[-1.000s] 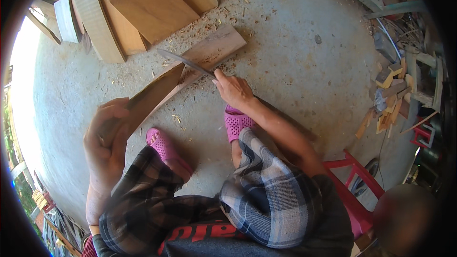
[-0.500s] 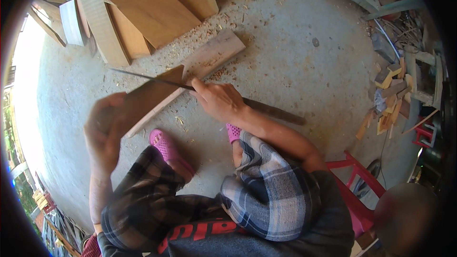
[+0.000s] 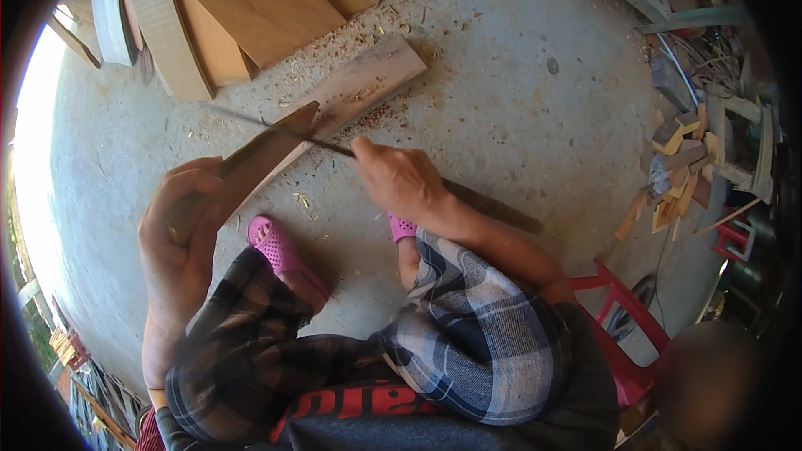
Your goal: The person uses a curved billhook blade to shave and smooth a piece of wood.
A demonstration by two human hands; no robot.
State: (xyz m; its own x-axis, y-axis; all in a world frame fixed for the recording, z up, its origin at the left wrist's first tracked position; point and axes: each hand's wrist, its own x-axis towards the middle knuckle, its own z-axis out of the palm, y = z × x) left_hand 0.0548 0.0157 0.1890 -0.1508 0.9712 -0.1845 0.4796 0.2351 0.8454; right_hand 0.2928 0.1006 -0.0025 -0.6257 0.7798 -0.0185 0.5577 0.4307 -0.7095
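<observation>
My left hand (image 3: 180, 225) is wrapped round the lower end of a dark brown wooden board (image 3: 263, 154), which slants up and to the right, narrowing to a pointed end. My right hand (image 3: 405, 184) is closed on a long-handled blade (image 3: 332, 147). The thin, dark blade, seen nearly edge-on and blurred at its tip, crosses the board near its upper end. Its long brown handle (image 3: 493, 204) runs back beside my right forearm. Whether the edge is biting into the wood cannot be made out.
A pale plank (image 3: 380, 75) lies on the concrete floor among shavings. Wide curved boards (image 3: 251, 4) lean at the upper left. Wood offcuts (image 3: 681, 175) are heaped at the right, and a red plastic stool (image 3: 614, 305) stands at the lower right. Pink sandals (image 3: 280, 250) are on my feet.
My right hand and the long-handled blade have shifted slightly right and down. The board tilts a little differently, showing a narrower face. The whole view has moved slightly.
</observation>
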